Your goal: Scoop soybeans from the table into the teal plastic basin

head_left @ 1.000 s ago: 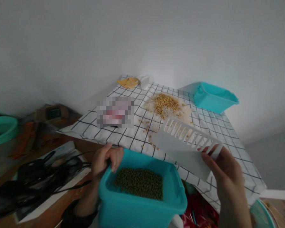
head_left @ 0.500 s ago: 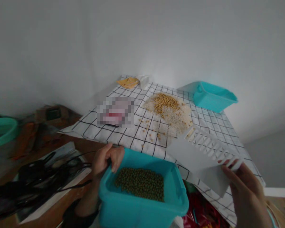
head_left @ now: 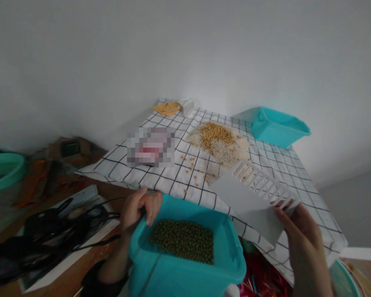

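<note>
My left hand (head_left: 144,207) is closed over the left rim of a teal plastic bin (head_left: 185,274) at the table's front edge. Small round green beans (head_left: 185,241) cover part of its floor. In my right hand (head_left: 303,231), a flat white slotted plastic board (head_left: 250,202) is pinched by its right end. The board is tilted over the table's front edge, right of the bin, its far side near the spilled grains. Yellow soybeans (head_left: 216,134) lie heaped with rice-like pale grains (head_left: 227,152) on the checked tablecloth (head_left: 170,173), with loose ones scattered nearer.
A second teal bin (head_left: 278,130) stands at the table's back right. A blurred-out flat object (head_left: 151,146), yellow cloth (head_left: 167,108) and white crumpled item (head_left: 188,107) lie to the left. Black cables (head_left: 58,227) and a green basin (head_left: 4,171) are lower left.
My right hand has moved left with the white board, bringing it nearer the bin. My left hand keeps its hold on the bin's rim.
</note>
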`<state>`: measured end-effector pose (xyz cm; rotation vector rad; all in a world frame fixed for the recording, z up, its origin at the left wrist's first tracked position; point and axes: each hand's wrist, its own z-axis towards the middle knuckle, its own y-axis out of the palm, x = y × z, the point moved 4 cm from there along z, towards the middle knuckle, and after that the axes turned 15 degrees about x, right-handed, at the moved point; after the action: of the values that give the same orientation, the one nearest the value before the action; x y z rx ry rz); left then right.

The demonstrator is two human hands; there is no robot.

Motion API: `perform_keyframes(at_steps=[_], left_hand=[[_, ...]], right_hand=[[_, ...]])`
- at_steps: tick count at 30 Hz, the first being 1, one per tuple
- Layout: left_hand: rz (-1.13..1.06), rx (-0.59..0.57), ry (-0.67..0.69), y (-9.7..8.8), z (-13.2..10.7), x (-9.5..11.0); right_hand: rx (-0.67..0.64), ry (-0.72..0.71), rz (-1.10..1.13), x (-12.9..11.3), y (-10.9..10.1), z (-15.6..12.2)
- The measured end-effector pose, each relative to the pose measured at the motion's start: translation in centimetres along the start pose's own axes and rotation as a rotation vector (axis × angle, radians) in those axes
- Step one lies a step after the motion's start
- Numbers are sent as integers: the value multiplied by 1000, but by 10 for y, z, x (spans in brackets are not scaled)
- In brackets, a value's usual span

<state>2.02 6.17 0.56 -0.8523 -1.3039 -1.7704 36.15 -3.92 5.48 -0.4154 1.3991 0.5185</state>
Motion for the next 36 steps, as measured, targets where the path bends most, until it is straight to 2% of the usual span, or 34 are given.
perform_keyframes(at_steps=[5,11,13,20,30,36], left_hand=[[4,-25,7,-1,1,0],[-54,-4,-22,-3,0,-4],[-66,-3,-18,-2,-1,-5],[-78,37,-9,-2,-2,-6],[-85,83,7,-1,-4,-6],[-70,52,-2,-3,-1,-4]], right_hand=[[45,-43,17,-5,-2,7],[-68,46,-15,3,2,-3],[-73,37,-41,9,1,-1],[98,-107,32,13,-10,21],[-32,-136,-4,2,19,-1],[-67,-137,6,1,22,-6]])
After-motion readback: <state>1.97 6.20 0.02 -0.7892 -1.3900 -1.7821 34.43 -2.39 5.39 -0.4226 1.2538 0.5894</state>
